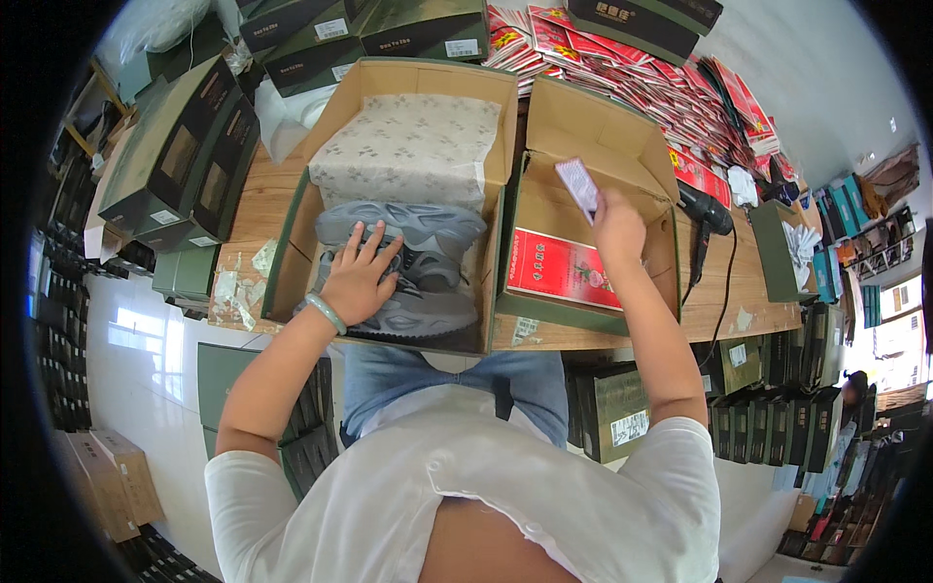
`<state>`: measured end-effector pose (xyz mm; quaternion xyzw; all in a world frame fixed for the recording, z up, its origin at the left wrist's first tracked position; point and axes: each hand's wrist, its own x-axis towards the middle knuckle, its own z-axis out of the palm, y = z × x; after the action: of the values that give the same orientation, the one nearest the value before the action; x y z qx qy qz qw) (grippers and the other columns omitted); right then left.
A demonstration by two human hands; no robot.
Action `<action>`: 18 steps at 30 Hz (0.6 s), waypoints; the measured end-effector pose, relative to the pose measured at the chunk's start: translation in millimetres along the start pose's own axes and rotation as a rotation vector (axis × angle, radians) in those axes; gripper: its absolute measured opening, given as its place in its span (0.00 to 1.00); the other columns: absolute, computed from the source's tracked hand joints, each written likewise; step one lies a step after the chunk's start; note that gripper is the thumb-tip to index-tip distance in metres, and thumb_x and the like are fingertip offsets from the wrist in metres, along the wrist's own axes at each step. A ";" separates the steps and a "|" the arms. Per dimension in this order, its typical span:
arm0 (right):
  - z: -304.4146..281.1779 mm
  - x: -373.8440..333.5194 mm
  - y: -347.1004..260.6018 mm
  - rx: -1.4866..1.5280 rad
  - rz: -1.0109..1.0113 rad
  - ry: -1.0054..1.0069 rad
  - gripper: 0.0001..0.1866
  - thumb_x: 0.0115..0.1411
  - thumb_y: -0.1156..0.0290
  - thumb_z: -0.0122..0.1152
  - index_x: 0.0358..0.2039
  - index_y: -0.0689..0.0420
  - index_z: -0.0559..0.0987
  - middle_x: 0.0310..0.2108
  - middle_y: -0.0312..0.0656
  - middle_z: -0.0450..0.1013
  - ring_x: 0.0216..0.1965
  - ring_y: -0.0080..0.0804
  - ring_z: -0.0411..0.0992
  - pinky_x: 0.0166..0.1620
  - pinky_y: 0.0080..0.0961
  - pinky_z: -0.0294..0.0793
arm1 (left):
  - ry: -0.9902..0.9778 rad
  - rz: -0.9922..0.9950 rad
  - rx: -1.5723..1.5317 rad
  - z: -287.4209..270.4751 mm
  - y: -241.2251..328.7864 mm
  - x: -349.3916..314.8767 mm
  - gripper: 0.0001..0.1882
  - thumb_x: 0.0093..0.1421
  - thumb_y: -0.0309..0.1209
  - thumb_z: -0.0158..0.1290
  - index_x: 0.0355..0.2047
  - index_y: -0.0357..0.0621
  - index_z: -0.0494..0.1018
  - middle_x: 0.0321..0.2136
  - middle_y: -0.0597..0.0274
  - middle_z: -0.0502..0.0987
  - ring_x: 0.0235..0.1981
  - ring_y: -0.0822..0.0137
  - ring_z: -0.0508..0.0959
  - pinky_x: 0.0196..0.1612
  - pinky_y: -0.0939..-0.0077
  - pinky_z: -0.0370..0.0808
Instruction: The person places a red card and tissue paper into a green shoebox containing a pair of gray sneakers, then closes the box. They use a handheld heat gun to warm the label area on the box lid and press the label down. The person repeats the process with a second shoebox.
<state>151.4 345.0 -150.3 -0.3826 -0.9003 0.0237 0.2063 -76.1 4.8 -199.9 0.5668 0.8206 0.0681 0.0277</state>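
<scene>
My left hand (360,280) lies with fingers spread on a pair of grey sneakers (418,316) in an open green-and-tan shoebox (287,255). Patterned tissue paper (408,146) is folded back behind the shoes, against the raised lid. Over a second open box (671,291) to the right, my right hand (619,228) pinches a small pale purple-and-white packet (577,187). The packet's exact kind cannot be made out. Inside that second box, below my right hand, rests a flat red printed packet (564,267) with a flower picture.
Shoeboxes (185,165) are stacked at the left and back of the wooden table (743,282). A heap of red printed packets (641,87) spreads behind the right box. To its right lie a black hair dryer (708,216) with a hanging cord and a small green box (785,253) holding white paper.
</scene>
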 end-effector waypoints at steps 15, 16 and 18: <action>39.2 48.5 -171.1 0.304 -0.407 -0.037 0.12 0.58 0.62 0.64 0.41 0.50 0.84 0.39 0.42 0.76 0.45 0.46 0.72 0.51 0.39 0.70 | 0.036 -0.010 -0.043 -1.0 -2.3 -1.0 0.32 0.64 0.44 0.50 0.68 0.60 0.59 0.71 0.54 0.52 0.71 0.41 0.49 0.65 0.43 0.57; 39.7 52.3 -160.5 0.307 -0.372 -0.009 0.13 0.57 0.62 0.65 0.43 0.49 0.84 0.40 0.42 0.76 0.45 0.46 0.72 0.52 0.40 0.70 | 0.066 -0.005 -0.039 3.0 -3.1 -1.5 0.32 0.64 0.45 0.50 0.68 0.60 0.59 0.70 0.54 0.53 0.71 0.42 0.50 0.64 0.42 0.58; 40.2 53.9 -134.6 0.292 -0.366 -0.108 0.15 0.56 0.61 0.67 0.43 0.49 0.83 0.41 0.41 0.76 0.47 0.46 0.71 0.52 0.41 0.69 | 0.072 -0.010 -0.030 4.9 -3.0 -0.5 0.32 0.63 0.45 0.50 0.67 0.59 0.60 0.71 0.54 0.53 0.71 0.42 0.50 0.64 0.43 0.58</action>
<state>10.8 292.3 -141.0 -0.1772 -0.9514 0.1362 0.2120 -78.1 3.7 -205.2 0.5594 0.8227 0.1005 0.0072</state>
